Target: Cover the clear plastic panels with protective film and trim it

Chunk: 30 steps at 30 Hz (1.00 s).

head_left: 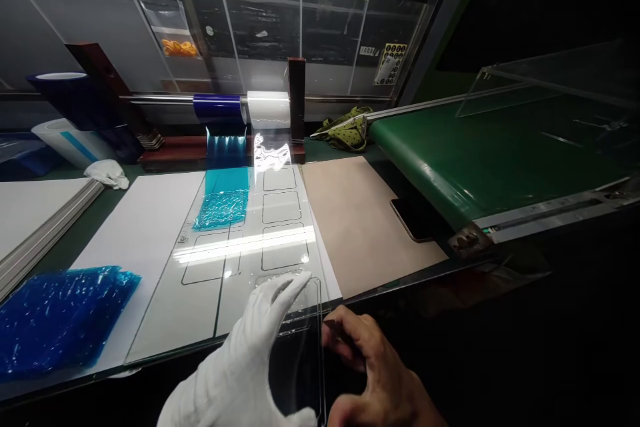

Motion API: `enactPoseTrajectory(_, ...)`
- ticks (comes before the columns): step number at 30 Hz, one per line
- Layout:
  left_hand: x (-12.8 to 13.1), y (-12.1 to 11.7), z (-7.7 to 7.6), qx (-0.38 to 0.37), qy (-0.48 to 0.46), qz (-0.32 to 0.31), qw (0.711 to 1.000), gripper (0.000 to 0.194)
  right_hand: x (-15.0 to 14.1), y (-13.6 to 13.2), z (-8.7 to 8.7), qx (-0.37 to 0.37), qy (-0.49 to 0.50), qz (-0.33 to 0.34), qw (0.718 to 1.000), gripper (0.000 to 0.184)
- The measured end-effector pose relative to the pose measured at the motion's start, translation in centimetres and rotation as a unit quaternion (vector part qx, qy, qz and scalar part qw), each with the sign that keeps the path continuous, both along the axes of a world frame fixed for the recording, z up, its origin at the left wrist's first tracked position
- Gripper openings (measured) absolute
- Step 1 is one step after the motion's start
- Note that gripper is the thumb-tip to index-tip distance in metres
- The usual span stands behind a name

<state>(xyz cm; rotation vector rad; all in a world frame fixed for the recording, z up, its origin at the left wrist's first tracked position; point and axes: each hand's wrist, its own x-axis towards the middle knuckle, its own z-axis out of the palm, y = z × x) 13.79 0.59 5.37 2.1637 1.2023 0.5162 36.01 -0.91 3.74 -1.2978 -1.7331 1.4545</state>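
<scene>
My left hand (240, 353), in a white glove, spans a clear rectangular panel (313, 303) with rounded corners, its fingertips over the far part and its thumb near the close end. The panel is tilted past the table's front edge. My right hand (377, 367) is bare, with its fingers curled beside the panel's right edge. A small dark flat piece (335, 328) shows between those fingers; its kind is unclear. Beyond my hands lies a glass sheet (235, 307) over rounded rectangle outlines, with teal film (225, 203) on it.
A blue film roll (220, 110) and a clear film roll (269, 109) hang on a rod at the back. Crumpled blue film (65, 320) lies at left. On the right are brown board (365, 227), a phone (413, 219) and a green conveyor belt (480, 147).
</scene>
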Motion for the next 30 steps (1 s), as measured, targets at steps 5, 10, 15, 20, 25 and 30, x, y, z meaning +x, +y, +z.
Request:
enactPoseTrajectory(5,0.4,0.6,0.1,-0.028,-0.023,-0.028,0.999,0.107,-0.4,-0.3,-1.5,0.011,-0.020,-0.037,0.999,0.087)
enactPoseTrajectory(10,1.0,1.1,0.1,-0.027,-0.015,-0.029,0.999,0.087,-0.6,-0.2,-1.5,0.048,-0.023,-0.037,0.998,0.090)
enactPoseTrajectory(15,1.7,1.7,0.2,-0.046,-0.007,-0.076,0.996,0.114,0.0,-0.1,-2.2,0.032,-0.010,-0.060,0.998,0.091)
enactPoseTrajectory(20,3.0,2.5,1.3,-0.004,-0.001,-0.112,0.994,0.111,0.7,-0.2,-3.4,0.006,0.008,-0.079,0.997,0.086)
enactPoseTrajectory(25,4.0,2.9,1.9,-0.014,0.015,-0.118,0.993,0.109,1.4,-1.4,-4.7,-0.010,0.022,-0.096,0.995,0.089)
enactPoseTrajectory(30,4.6,3.5,2.2,-0.020,0.019,-0.129,0.991,0.107,1.5,-2.3,-5.6,0.038,0.023,-0.142,0.989,0.080)
